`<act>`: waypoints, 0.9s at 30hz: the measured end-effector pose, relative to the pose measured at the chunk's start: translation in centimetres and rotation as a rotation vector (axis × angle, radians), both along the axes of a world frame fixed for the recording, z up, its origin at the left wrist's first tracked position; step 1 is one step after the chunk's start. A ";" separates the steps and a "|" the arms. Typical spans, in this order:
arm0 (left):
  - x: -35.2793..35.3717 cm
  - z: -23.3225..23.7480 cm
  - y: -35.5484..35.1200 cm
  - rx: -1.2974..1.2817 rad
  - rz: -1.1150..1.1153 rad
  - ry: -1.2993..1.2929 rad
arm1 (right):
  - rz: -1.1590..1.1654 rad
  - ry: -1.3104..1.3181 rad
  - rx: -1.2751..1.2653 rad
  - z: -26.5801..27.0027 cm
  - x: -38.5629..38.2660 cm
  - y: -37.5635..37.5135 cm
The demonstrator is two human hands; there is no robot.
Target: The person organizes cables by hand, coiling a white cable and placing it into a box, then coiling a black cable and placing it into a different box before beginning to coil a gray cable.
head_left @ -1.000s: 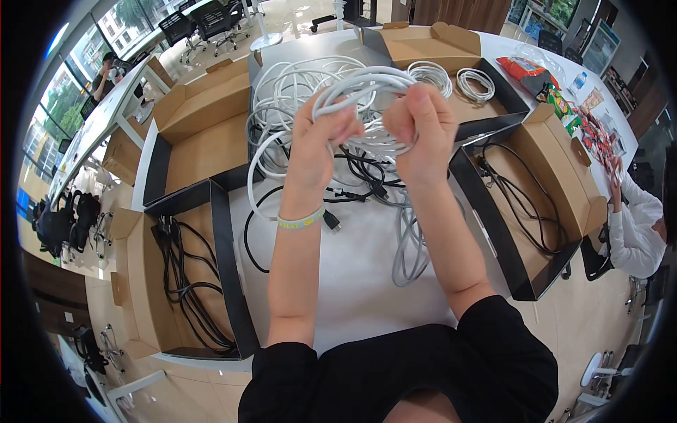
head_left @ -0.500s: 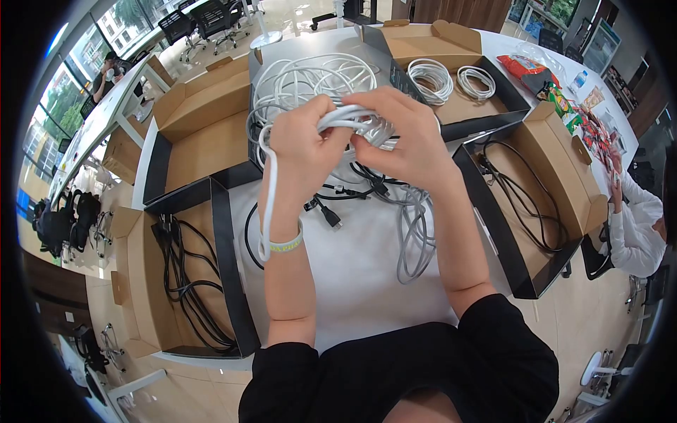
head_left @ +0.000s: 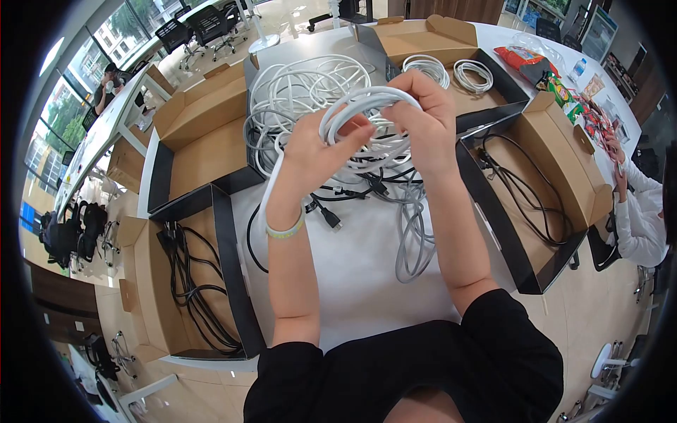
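Observation:
A coiled white cable (head_left: 367, 99) is held up between my two hands above the table. My left hand (head_left: 317, 151) is closed round the left side of the coil, and a loose length hangs down beside that wrist. The right side of the coil is pinched by the fingers of my right hand (head_left: 423, 116). Behind the hands lies a tangled heap of white cables (head_left: 296, 77). Below them on the table are black cables (head_left: 328, 215) with connectors and a grey cable (head_left: 412, 247) in loops.
Open boxes stand around: one with two white coils (head_left: 472, 76), one with a black cable (head_left: 525, 187) at right, one with black cables (head_left: 201, 289) at left, and another box (head_left: 204, 155). Snack bags (head_left: 522, 63) lie far right near a co-worker's white sleeve (head_left: 638, 233).
My right hand has moved slightly up and right, away from my left. The held cable has opened into a wider, clearer loop.

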State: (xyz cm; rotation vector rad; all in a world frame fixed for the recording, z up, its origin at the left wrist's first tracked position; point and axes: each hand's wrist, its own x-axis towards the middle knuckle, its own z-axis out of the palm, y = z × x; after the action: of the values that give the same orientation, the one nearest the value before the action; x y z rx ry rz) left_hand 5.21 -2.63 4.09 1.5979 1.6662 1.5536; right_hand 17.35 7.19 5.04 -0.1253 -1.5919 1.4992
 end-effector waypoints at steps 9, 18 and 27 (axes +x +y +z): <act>0.7 -0.2 0.2 0.411 -0.395 -0.748 | 0.194 0.117 -0.096 0.8 0.2 -0.7; 0.6 0.6 -0.3 0.186 -0.425 -0.860 | 0.753 0.024 -0.193 0.1 0.7 2.3; -0.2 1.1 -1.5 0.010 -0.208 -0.518 | 0.809 0.066 0.140 -1.1 0.0 2.5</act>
State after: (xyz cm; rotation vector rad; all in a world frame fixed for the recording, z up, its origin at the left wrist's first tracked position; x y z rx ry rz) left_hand 4.96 -4.09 5.20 1.1869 1.1772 1.6811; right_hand 17.38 9.68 3.93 0.7202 -1.7808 1.9392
